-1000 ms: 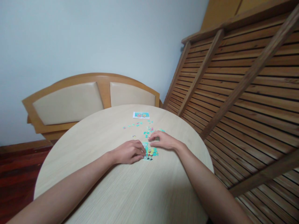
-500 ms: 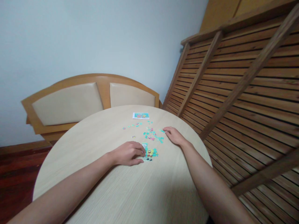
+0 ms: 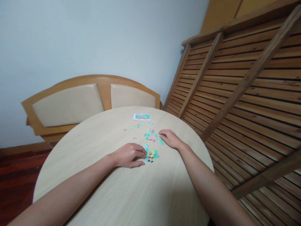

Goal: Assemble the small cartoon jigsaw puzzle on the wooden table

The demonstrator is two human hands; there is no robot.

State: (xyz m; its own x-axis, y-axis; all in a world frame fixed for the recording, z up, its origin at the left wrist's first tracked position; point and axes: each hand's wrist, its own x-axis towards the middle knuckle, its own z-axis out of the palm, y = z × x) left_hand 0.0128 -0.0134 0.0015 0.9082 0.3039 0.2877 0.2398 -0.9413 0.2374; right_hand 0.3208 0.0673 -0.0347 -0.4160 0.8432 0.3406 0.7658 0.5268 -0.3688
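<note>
A partly assembled jigsaw puzzle [image 3: 150, 153] with a yellow cartoon figure on teal lies on the round table. My left hand [image 3: 132, 155] rests against its left side, fingers loosely stretched and apart, partly covering that edge. Beyond the assembled part, loose teal and pink puzzle pieces [image 3: 150, 136] lie in a cluster. My right hand [image 3: 171, 138] hovers or rests at the right of this cluster, thumb and fingers apart, with no piece visible in it. Whether its fingertips touch a piece is too small to tell.
A small picture sheet [image 3: 142, 117] lies near the far edge of the table [image 3: 113, 194]. A few pieces [image 3: 134, 126] form a loose row to the left. Behind stands a cushioned bench back [image 3: 70, 105]; a slatted wooden panel [image 3: 225, 94] borders the right.
My right hand has shifted left, closer to the loose pieces, and now covers the spot where a teal piece lay by its fingertips. My left hand stays in place.
</note>
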